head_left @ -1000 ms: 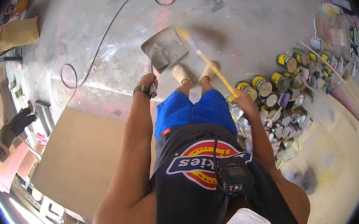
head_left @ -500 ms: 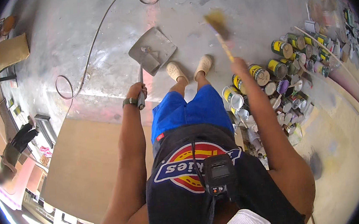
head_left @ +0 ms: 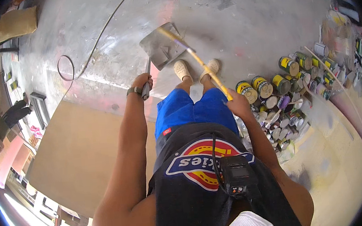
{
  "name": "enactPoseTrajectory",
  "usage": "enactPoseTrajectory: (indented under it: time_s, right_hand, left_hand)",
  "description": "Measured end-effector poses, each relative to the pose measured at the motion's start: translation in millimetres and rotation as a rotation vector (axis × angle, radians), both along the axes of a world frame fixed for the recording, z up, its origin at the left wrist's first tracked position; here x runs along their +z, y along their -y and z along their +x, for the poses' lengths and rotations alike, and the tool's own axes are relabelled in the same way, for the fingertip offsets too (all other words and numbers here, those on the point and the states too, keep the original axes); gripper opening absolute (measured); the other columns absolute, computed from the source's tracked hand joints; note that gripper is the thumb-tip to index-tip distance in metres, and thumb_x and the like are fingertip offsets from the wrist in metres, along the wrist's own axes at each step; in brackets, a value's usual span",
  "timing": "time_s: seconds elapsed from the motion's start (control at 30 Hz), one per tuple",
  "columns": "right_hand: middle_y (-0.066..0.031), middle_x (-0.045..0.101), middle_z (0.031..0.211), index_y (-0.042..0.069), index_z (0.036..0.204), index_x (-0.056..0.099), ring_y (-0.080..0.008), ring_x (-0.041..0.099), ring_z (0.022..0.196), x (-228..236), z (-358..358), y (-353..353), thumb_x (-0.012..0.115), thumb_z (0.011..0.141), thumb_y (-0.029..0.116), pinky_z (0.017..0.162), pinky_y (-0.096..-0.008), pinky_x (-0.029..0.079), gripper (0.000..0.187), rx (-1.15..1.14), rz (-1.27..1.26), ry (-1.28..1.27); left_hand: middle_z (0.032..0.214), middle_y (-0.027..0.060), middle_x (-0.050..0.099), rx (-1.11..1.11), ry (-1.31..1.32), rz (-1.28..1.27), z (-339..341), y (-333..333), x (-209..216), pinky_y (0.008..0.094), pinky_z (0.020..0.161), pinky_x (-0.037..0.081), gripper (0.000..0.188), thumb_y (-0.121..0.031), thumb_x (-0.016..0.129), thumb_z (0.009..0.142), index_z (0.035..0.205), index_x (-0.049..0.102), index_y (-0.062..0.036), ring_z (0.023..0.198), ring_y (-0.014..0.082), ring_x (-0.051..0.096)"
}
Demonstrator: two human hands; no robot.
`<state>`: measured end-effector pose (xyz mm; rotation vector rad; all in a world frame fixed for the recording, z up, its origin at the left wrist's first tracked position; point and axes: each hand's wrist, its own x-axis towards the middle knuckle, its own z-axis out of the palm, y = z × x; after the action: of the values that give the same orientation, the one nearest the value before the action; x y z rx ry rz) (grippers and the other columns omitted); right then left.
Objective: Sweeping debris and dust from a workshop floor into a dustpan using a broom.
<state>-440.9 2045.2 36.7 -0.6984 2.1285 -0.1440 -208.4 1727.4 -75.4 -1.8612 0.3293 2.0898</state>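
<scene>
From the head camera, looking down, a person stood on a grey, stained concrete floor (head_left: 242,28) in pale clogs (head_left: 180,68), blue shorts (head_left: 189,112) and a black sleeveless top (head_left: 169,214). The left hand (head_left: 143,81), with a dark band (head_left: 134,90) at its wrist, was closed around the handle of a grey dustpan (head_left: 152,46). The pan lay ahead of the feet, just beyond the left clog. The right hand (head_left: 238,103) gripped the near end of a yellow-handled broom (head_left: 203,67), which slanted forward and to the left across the right clog. Its far end overlapped the pan in this view; whether the two touched could not be told.

To the right, close to the right hand, sat a crowded cluster of paint cans (head_left: 262,87), many with yellow-and-dark labels, and a thin pole (head_left: 333,74) slanted past them. To the left lay a large tan board (head_left: 84,152), with a thin looping hose (head_left: 96,51) on the floor beyond it. At the far left edge was another person (head_left: 5,123) in dark clothing. A small black device (head_left: 235,173) hung at the wearer's chest.
</scene>
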Motion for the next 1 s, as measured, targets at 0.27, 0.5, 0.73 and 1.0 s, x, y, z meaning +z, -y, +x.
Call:
enactPoseTrajectory:
  time_s: [0.27,0.5,0.73,1.0]
  right_hand:
    - [-0.0226,0.057,0.09,0.012,0.117,0.047,-0.0369,0.054,0.083,-20.4,-121.4,17.4,0.053,0.068,0.013,0.071,-0.0412,0.043,0.049,-0.071,0.073,-0.298]
    - [-0.0205,0.057,0.09,0.007,0.098,0.056,-0.0366,0.054,0.086,-121.3,-116.6,56.6,0.049,0.071,0.014,0.073,-0.0427,0.044,0.029,0.001,0.213,-0.227]
    - [-0.0196,0.058,0.092,0.011,0.101,0.056,-0.0359,0.054,0.088,-58.6,15.5,81.8,0.047,0.069,0.011,0.076,-0.0429,0.043,0.033,0.274,0.226,0.034]
    - [-0.0217,0.055,0.095,0.012,0.112,0.051,-0.0371,0.052,0.09,0.1,-60.6,58.1,0.049,0.068,0.011,0.075,-0.0411,0.042,0.044,0.032,0.147,-0.093]
  left_hand:
    - [0.052,-0.0017,0.043,0.019,0.062,-0.013,62.3,-22.7,28.3,0.0184,0.031,0.035,0.014,-0.015,0.042,0.08,0.067,0.039,-0.0096,0.037,0.0047,0.04]
    - [0.05,-0.0009,0.042,0.193,0.044,0.036,40.2,-22.2,-0.8,0.0186,0.03,0.035,0.014,-0.012,0.04,0.079,0.066,0.038,-0.0082,0.035,0.0064,0.04]
    - [0.05,0.0012,0.042,0.291,0.034,-0.055,23.5,-19.3,-13.7,0.0187,0.031,0.036,0.012,-0.01,0.04,0.078,0.067,0.037,-0.0069,0.036,0.0084,0.041]
    - [0.051,-0.0007,0.039,0.431,0.074,0.071,56.9,-18.6,4.6,0.0185,0.029,0.035,0.014,-0.011,0.038,0.079,0.065,0.035,-0.0083,0.037,0.0061,0.04]
